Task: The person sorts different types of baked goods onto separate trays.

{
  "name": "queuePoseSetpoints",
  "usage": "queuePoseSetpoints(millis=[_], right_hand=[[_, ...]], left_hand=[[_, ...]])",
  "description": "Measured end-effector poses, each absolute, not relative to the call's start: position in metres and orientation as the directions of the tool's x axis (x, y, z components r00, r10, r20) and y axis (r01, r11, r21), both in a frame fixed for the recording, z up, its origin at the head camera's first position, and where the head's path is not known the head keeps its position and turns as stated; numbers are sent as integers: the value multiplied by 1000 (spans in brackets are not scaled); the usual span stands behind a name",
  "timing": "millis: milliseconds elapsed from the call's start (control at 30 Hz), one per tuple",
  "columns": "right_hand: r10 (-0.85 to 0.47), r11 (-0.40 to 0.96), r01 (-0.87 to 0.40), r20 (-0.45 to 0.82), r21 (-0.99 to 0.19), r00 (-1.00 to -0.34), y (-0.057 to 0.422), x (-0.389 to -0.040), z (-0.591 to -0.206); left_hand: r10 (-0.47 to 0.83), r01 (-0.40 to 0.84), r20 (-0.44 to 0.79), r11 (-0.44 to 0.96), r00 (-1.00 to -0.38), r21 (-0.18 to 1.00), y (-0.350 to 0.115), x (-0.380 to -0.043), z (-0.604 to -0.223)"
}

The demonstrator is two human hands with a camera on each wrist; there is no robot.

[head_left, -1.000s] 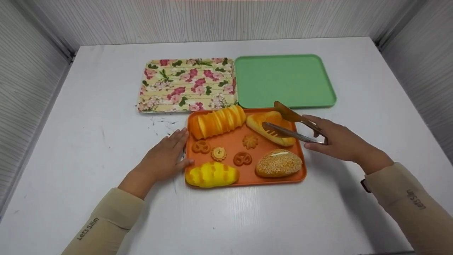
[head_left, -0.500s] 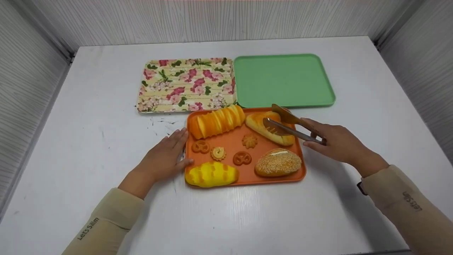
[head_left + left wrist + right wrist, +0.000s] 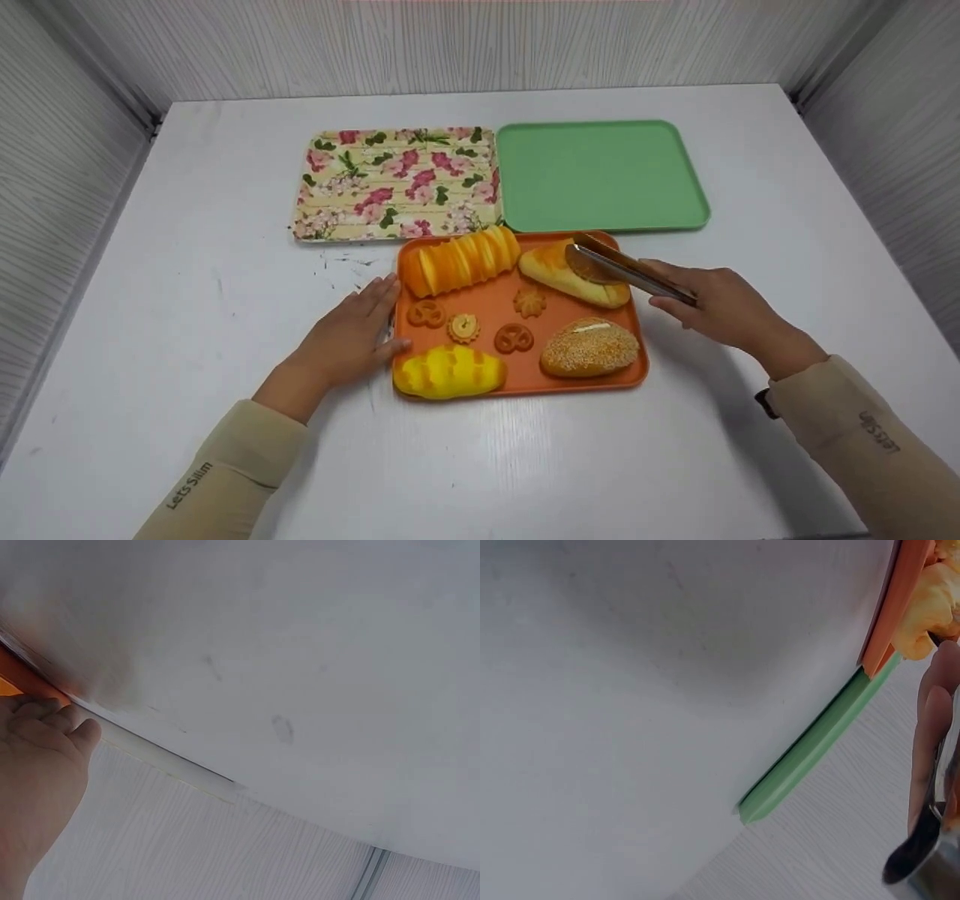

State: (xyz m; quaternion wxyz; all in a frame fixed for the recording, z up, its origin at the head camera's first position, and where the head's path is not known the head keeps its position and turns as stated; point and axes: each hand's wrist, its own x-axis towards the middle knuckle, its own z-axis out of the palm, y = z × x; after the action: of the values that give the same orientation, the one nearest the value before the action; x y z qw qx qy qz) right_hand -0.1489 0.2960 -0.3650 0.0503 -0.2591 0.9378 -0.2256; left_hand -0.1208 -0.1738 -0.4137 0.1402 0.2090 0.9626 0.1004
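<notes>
My two hands are well apart, one on each side of the orange tray [image 3: 487, 300]. My left hand [image 3: 341, 341] lies along its left edge, fingers straight and thumb tip over the rim, which I judge is to stop the tray sliding. My right hand [image 3: 724, 311] grips the tongs [image 3: 634, 277] from the right, presumably so that my forearm doesn't cross the other bread. Their tips stand close together over the right part of the long roll [image 3: 551, 276], in the tray's far right corner; whether they pinch it, I can't tell. The sesame bun [image 3: 590, 349], just nearer, probably makes that sideways reach sensible. The ridged loaf [image 3: 461, 260] and yellow loaf [image 3: 451, 373] sit to the left, leaving my tongs room. Beyond, on the worktop [image 3: 480, 465], the bare green tray [image 3: 600, 176] and floral tray [image 3: 397, 184] stand side by side, close enough, I'd judge, for a short carry.
</notes>
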Motion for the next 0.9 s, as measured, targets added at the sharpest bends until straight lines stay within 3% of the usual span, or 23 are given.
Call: queuePoseSetpoints(millis=[400,900], right_hand=[[-445,778,-464,150,-422,-883,306,-164,-346],[-320,835,-353,149,-422,-936,314,-212,-338]], left_hand=[[408,354,-243,904,-880,238,-171,-120,-412],[412,351,-233,899,-881,264,-172,-120,-411]])
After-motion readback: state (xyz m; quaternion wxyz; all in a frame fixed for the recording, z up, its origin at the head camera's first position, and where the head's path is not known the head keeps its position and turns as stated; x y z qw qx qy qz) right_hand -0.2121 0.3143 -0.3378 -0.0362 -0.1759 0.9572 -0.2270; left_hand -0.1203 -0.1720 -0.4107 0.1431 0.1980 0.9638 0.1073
